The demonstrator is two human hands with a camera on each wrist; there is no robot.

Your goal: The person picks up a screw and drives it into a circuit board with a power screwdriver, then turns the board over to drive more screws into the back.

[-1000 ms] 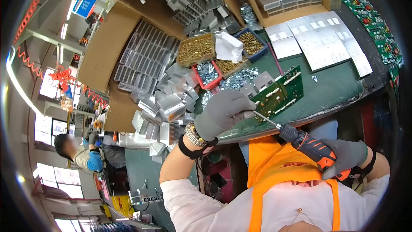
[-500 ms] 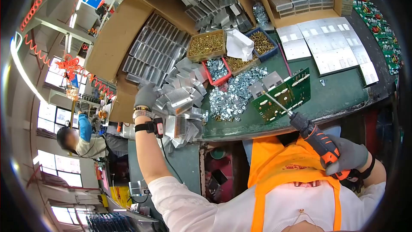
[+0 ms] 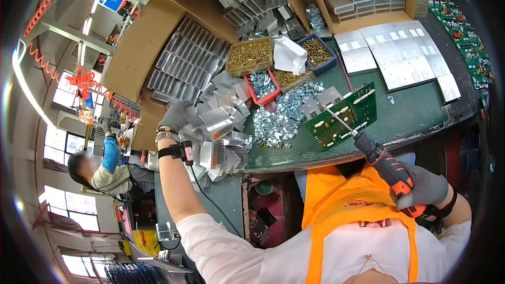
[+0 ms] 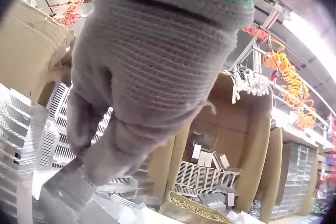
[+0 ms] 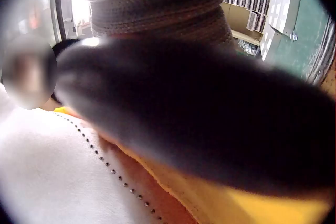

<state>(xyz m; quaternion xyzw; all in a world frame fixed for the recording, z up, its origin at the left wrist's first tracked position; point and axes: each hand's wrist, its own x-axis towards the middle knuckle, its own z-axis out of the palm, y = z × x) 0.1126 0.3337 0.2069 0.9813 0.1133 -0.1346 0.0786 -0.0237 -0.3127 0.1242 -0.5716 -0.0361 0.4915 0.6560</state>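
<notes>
My gloved left hand is at the left edge of a loose pile of silver finned heat sinks. In the left wrist view its thumb and fingers pinch a flat-faced heat sink. My gloved right hand grips a black and orange electric screwdriver. The screwdriver's thin bit points up and left across a green circuit board. That board stands tilted near the table's front edge, with silver metal plates behind it. In the right wrist view, the screwdriver's dark body fills the middle.
Small metal clips lie heaped left of the board. Behind them are a red tray, a brass screw tray and a blue tray. Cardboard boxes hold stacked heat sinks. Flat silver plates lie at right. Another person works at left.
My left hand has left the screwdriver tip and the board and moved left to the heat sink pile, where it pinches one. The right hand keeps its grip on the screwdriver.
</notes>
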